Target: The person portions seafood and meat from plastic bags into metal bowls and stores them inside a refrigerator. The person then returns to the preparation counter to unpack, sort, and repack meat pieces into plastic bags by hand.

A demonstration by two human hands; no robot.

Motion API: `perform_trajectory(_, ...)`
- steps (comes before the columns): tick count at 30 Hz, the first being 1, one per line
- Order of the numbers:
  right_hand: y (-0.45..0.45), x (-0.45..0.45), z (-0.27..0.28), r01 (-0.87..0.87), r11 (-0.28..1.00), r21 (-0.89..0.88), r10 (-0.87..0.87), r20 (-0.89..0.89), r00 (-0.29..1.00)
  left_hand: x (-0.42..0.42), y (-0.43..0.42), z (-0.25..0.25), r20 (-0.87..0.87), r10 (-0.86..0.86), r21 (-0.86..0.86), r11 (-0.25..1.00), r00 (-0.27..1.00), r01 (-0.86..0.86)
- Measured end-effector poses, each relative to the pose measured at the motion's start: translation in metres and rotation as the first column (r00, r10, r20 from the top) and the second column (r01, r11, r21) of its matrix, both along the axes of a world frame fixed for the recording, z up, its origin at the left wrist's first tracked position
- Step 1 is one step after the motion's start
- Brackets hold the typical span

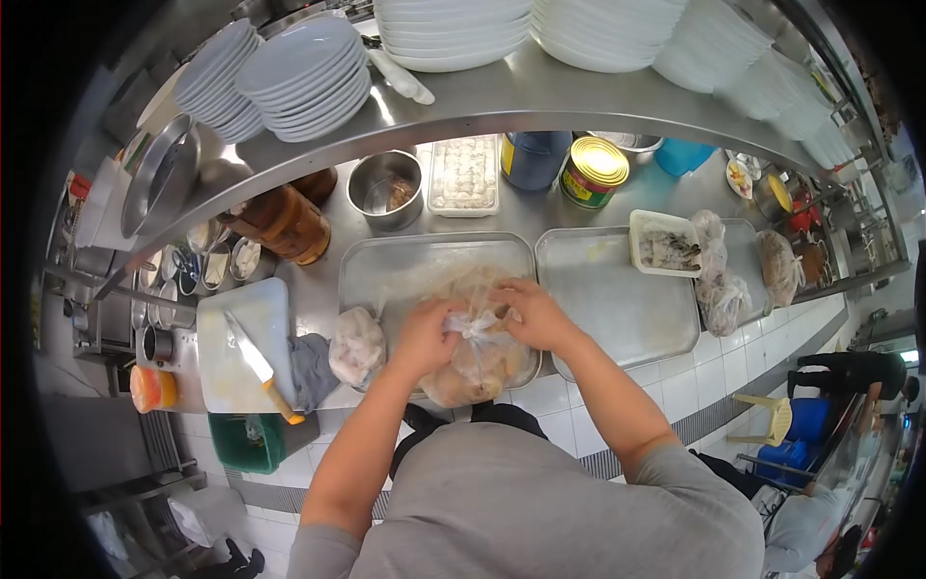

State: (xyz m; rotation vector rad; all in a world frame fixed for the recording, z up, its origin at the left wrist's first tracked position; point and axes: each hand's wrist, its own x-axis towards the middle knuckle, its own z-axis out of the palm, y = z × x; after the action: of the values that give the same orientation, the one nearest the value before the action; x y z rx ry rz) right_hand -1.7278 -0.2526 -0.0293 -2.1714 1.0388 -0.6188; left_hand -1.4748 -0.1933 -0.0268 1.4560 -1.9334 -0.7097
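A clear plastic bag (467, 374) filled with pale, brownish pieces, perhaps raw meat, lies over the front edge of a metal tray (386, 253). Its neck is gathered into a whitish knot. My left hand (427, 334) has its fingers closed on the plastic at the left of the knot. From the right, my right hand (531, 313) pinches the plastic with curled fingers. More of the bagged pieces show behind the knot. A smaller bag of pale pieces (357, 345) rests left of my left hand.
A knife (253, 355) lies on the cutting board (220, 318), beside a grey cloth (311, 371). A second tray (617, 309) holds a white container (666, 243). Stacked plates (304, 77) line the overhead shelf (463, 104). A green bin (249, 442) stands below.
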Motion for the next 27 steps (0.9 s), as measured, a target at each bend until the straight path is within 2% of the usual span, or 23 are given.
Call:
perform_trajectory(1, 0.009, 0.004, 0.003, 0.017, 1.000, -0.007, -0.017, 0.012, 1.000, -0.002, 0.003, 0.006, 0.004, -0.001, 0.008, 1.000, 1.000, 0.001)
perform_trajectory(3, 0.018, 0.010, -0.001, 0.035, 0.999, -0.009, -0.035, 0.026, 0.999, -0.008, 0.007, 0.012, -0.009, 0.045, -0.154, 0.987, 0.999, -0.045)
perform_trajectory(6, 0.023, 0.022, -0.016, 0.017, 0.998, -0.061, -0.019, -0.028, 0.999, -0.013, 0.008, 0.007, -0.004, -0.014, -0.093, 0.996, 1.000, 0.013)
perform_trajectory(8, 0.021, 0.028, -0.023, -0.087, 0.985, -0.150, 0.078, -0.066, 0.995, -0.014, 0.006, 0.004, 0.019, 0.002, -0.100, 0.995, 1.000, 0.000)
perform_trajectory(9, 0.020, 0.027, -0.023, -0.087, 0.985, -0.148, 0.079, -0.064, 0.995, -0.015, 0.006, 0.002, 0.037, 0.013, -0.105, 0.994, 0.999, -0.009)
perform_trajectory(11, 0.013, 0.026, -0.023, -0.054, 0.970, -0.237, 0.001, -0.219, 0.976, -0.010, 0.006, -0.006, 0.079, 0.005, -0.123, 0.992, 0.997, 0.005)
perform_trajectory(12, 0.006, 0.018, -0.021, -0.052, 0.970, -0.238, 0.000, -0.216, 0.976, -0.007, 0.005, -0.008, 0.119, 0.000, -0.144, 0.989, 0.993, 0.018)
perform_trajectory(14, -0.009, -0.005, -0.014, 0.212, 0.959, -0.188, -0.249, -0.206, 0.946, -0.002, 0.007, -0.011, 0.092, 0.018, -0.076, 0.997, 0.996, -0.011)
perform_trajectory(15, -0.015, -0.006, -0.011, 0.207, 0.960, -0.189, -0.244, -0.202, 0.948, -0.001, 0.007, -0.010, 0.065, 0.040, -0.011, 0.999, 0.997, -0.039)
perform_trajectory(18, -0.022, -0.006, -0.009, 0.305, 0.939, -0.158, -0.334, -0.210, 0.919, -0.009, 0.004, -0.003, -0.001, 0.001, -0.007, 1.000, 1.000, -0.001)
perform_trajectory(19, -0.024, -0.002, -0.013, 0.346, 0.936, 0.070, -0.346, -0.016, 0.938, -0.011, 0.004, 0.002, -0.001, 0.006, -0.010, 1.000, 1.000, -0.006)
perform_trajectory(20, -0.024, 0.003, -0.019, 0.326, 0.895, 0.304, -0.387, 0.171, 0.906, -0.012, 0.006, 0.007, 0.007, 0.020, -0.053, 0.998, 1.000, -0.019)
perform_trajectory(21, -0.017, 0.008, -0.029, 0.325, 0.895, 0.305, -0.387, 0.174, 0.905, -0.013, 0.008, 0.010, 0.016, 0.030, -0.098, 0.995, 0.999, -0.028)
perform_trajectory(23, 0.004, 0.021, -0.043, 0.076, 0.943, 0.324, -0.181, 0.309, 0.934, -0.006, 0.012, -0.002, -0.044, 0.084, -0.119, 0.989, 0.996, -0.089)
perform_trajectory(24, 0.011, 0.026, -0.030, 0.079, 0.943, 0.323, -0.185, 0.312, 0.932, -0.003, 0.017, -0.008, -0.110, 0.139, -0.129, 0.980, 0.984, -0.153)
perform_trajectory(25, 0.019, 0.029, -0.016, 0.034, 0.988, 0.150, -0.065, 0.211, 0.975, 0.001, 0.021, -0.014, -0.106, 0.133, -0.129, 0.981, 0.985, -0.146)
perform_trajectory(26, 0.023, 0.032, -0.006, -0.034, 0.999, -0.019, 0.036, 0.085, 0.996, 0.003, 0.026, -0.017, -0.067, 0.233, -0.174, 0.955, 0.970, -0.241)
perform_trajectory(27, 0.023, 0.035, -0.009, -0.028, 0.999, -0.014, 0.029, 0.086, 0.996, 0.007, 0.029, -0.021, -0.033, 0.333, -0.221, 0.917, 0.942, -0.332)
